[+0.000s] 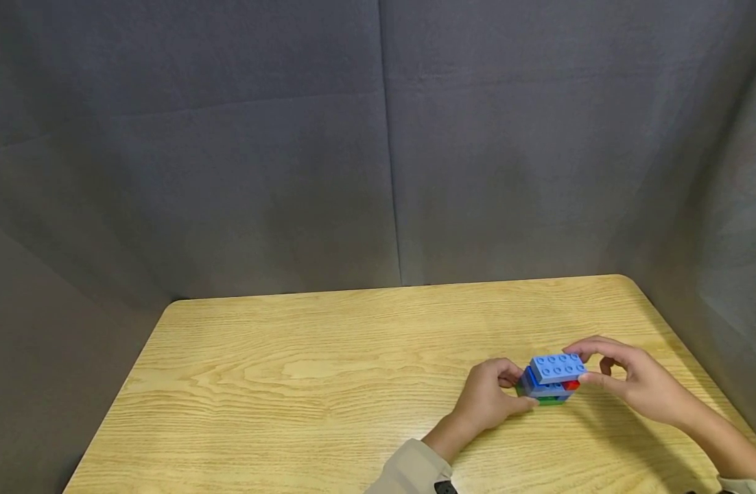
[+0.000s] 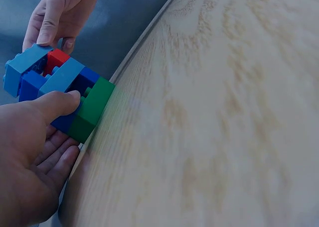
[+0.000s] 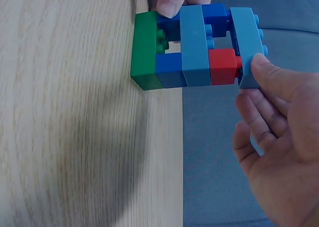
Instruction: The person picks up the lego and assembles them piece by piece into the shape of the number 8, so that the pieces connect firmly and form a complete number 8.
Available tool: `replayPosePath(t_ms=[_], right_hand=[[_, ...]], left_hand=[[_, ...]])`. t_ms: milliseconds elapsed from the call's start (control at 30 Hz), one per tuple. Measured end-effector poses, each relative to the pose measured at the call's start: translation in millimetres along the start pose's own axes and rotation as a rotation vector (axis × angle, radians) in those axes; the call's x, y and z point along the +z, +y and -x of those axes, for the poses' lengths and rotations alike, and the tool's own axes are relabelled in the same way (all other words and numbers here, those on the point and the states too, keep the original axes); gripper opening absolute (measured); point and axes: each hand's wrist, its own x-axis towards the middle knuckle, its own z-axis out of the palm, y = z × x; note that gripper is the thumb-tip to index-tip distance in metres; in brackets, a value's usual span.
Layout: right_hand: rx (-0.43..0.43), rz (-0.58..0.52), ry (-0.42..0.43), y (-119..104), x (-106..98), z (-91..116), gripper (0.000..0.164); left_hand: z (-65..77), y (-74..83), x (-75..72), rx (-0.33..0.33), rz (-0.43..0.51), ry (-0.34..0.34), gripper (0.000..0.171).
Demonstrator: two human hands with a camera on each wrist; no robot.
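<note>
A small stack of toy building bricks stands on the table at the right. Its base is a green brick [image 3: 145,53], with dark blue bricks [image 3: 170,70] above it, then a light blue brick [image 3: 195,50]. On that middle layer sit a red brick [image 3: 222,66] and another dark blue brick [image 2: 31,85]. My right hand [image 1: 643,384] pinches the top light blue brick [image 1: 558,368] by its right end, thumb in front. In the right wrist view a narrow gap shows under this top brick. My left hand [image 1: 486,398] grips the stack's lower layers from the left.
The wood-grained table [image 1: 304,384] reaches left from the hands and has rounded far corners. Dark grey curtains [image 1: 230,171] hang behind it and along its sides. A dark wrist device [image 1: 444,487] shows at the left sleeve [image 1: 411,470].
</note>
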Motion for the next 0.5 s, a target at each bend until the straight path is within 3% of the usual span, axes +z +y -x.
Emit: replayPosePath(t_ms=[500], right_hand=[[-0.050, 0.036, -0.020, -0.7, 1.5, 1.1, 0.052]], left_hand=[[0.8, -0.7, 0.4, 0.000, 0.006, -0.005, 0.031]])
